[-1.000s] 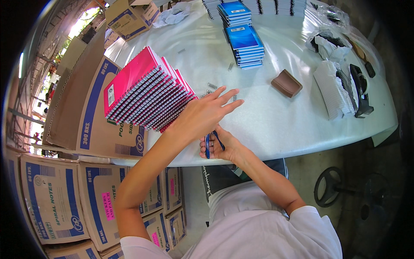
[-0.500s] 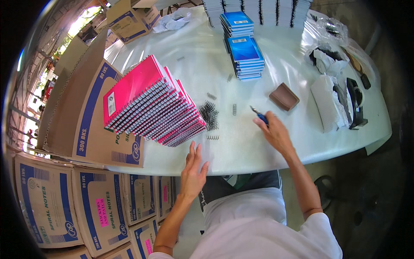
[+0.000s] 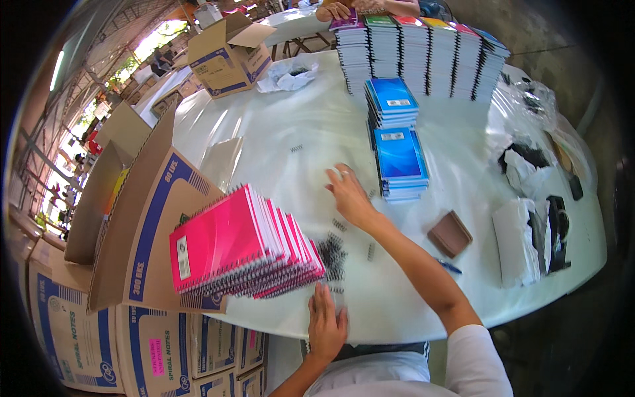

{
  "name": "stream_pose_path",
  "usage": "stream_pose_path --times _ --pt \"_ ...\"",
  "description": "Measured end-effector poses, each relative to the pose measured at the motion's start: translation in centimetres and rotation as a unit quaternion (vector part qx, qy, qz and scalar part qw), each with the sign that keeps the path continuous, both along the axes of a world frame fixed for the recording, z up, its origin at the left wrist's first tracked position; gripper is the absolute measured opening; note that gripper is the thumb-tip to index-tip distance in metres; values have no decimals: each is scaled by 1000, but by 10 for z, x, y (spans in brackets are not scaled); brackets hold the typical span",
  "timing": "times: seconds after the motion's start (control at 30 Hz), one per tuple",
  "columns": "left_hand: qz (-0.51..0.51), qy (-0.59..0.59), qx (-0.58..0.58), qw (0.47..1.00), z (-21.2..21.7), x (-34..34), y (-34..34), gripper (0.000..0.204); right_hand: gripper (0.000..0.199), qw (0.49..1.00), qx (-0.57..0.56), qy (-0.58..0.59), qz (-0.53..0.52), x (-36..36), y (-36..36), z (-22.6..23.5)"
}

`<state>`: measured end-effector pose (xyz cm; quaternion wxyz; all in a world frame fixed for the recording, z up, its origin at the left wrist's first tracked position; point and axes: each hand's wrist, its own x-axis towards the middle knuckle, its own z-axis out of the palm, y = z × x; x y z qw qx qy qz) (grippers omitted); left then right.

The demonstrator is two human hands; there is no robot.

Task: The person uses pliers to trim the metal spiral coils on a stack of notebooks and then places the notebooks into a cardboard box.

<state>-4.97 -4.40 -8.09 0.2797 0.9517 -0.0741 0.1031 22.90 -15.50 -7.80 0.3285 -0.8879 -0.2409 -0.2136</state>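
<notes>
A tall stack of pink spiral notebooks stands at the left of the table, tilted in the fisheye view. My left hand rests flat at the near table edge, fingers stretched towards the stack's right corner, holding nothing. Beside the stack lies a heap of small black wire coils. My right hand reaches over the middle of the table with its fingers apart and nothing in them. Blue-handled pliers lie on the table near the right forearm. Two stacks of blue notebooks stand beyond the right hand.
An open carton stands left of the pink stack; another carton is farther back. Tall notebook stacks line the far side, with another person's hands behind. Right lie a brown block and a white paper-wrapped bundle.
My right hand has let go of the pliers and moved left and away from me. The view has shifted, showing more of the far side. My left hand stays by the pink stack.
</notes>
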Motion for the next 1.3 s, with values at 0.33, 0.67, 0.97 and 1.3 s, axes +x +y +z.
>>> stream_pose_path --times 0.33,0.67,0.97,1.3 --pt "-20 -31 34 999 -9 1 -1 65 26 982 -89 58 154 168 85 -23" --pt "3 -47 13 999 -8 0 -5 68 15 988 -151 1 11 -8 -26 -1" --pt "15 -34 -47 998 -3 3 -2 70 29 978 -1 77 193 -44 -26 -19" --pt "30 -10 17 999 -11 -3 -6 67 51 944 -29 82 317 -123 -56 2"
